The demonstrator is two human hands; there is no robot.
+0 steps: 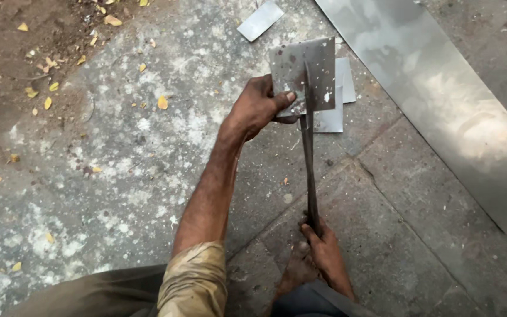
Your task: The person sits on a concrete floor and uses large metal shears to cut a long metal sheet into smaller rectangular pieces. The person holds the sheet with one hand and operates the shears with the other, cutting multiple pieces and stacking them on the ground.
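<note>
While the person crouches over the speckled grey stone floor (118, 176), the left hand (259, 105) is clenched on a small square sheet of dull grey metal (300, 73), thumb pressed across its near face and fingers wrapped behind its lower left edge. The sheet is held up off the floor, roughly upright and facing the camera. A pair of long, dark metal shears (309, 158) runs from low in the picture up into the sheet, its blades biting into the sheet's middle from the bottom edge. The right hand (324, 252) grips the shears at the handle end, fingers closed around it, close beside a bare foot (294, 270). Just behind the held sheet lie pale cut metal offcuts (338, 97) on the floor, with another small rectangular piece (259, 20) farther off. A long, wide strip of shiny sheet metal (441, 94) stretches diagonally along the right. Yellow fallen leaves (48, 88) dot the dirt at the left.
</note>
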